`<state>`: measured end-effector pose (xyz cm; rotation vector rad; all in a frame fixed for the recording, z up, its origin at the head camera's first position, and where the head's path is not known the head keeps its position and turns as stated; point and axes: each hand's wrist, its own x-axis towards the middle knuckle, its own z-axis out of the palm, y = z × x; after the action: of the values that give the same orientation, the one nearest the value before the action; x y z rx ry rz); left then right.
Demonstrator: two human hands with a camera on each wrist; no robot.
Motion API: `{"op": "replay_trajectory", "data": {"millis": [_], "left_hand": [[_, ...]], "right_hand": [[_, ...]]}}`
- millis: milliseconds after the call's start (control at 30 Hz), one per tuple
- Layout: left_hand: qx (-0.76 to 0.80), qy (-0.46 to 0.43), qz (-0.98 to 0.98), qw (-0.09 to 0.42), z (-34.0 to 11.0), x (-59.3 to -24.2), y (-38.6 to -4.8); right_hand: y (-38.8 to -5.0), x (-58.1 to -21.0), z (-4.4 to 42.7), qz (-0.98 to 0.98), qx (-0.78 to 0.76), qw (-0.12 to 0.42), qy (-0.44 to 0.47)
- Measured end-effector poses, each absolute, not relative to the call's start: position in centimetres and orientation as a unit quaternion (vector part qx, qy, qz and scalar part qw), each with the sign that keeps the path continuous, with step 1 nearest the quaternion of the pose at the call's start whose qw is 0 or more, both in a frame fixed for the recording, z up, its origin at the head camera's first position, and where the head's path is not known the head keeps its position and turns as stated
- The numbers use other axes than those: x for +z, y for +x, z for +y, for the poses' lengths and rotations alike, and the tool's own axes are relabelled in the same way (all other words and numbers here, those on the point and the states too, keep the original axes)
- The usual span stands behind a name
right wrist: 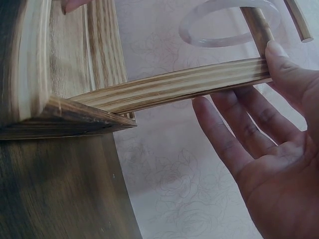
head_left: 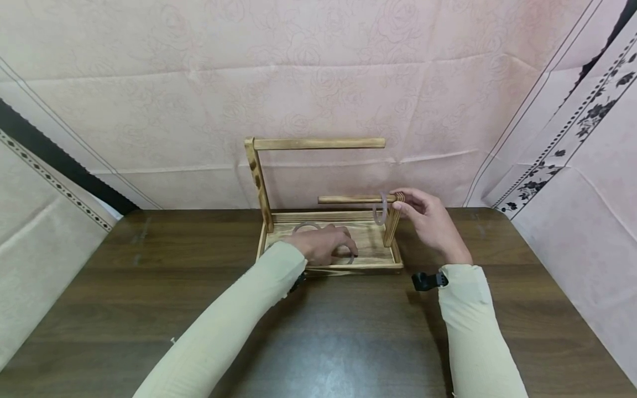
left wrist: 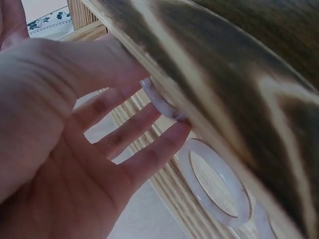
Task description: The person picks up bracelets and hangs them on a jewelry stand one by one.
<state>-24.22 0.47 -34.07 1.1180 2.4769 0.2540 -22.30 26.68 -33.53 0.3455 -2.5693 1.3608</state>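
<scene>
A wooden bangle stand (head_left: 259,188) has a tray base, a tall post with a bar at left and a shorter post with a bar at right. Inside the tray, my left hand (head_left: 325,245) has its thumb and fingers at a pale translucent bangle (left wrist: 162,102), partly hidden by the tray's rim. Another bangle (left wrist: 214,181) lies in the tray beside those fingers. My right hand (head_left: 425,218) grips the top of the short post (right wrist: 199,82), thumb on one side and fingertips on the other. A pale bangle (head_left: 380,209) hangs on the lower bar, close to this hand.
Under the stand is a dark brown wooden table (head_left: 328,342). Behind it hangs a pale pink cloth (head_left: 318,83) with a rose pattern, and floral-bordered cloth (head_left: 587,221) covers the right side. The upper bar (head_left: 318,143) juts rightward above the tray.
</scene>
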Motion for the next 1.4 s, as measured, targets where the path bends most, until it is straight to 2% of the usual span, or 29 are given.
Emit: {"op": "replay_trajectory", "data": {"millis": [600,1400], "left_hand": [[0.077,0.434,0.883,0.159,0.5,-34.7,-24.6],[0.092,0.437,0.885,0.134,0.0,-35.2,-23.8]], "right_hand": [[-22.4,-33.3,26.8,-0.872,0.462,0.103,0.122],[-22.4,-33.6,26.7,-0.876,0.452,0.112,0.125]]}}
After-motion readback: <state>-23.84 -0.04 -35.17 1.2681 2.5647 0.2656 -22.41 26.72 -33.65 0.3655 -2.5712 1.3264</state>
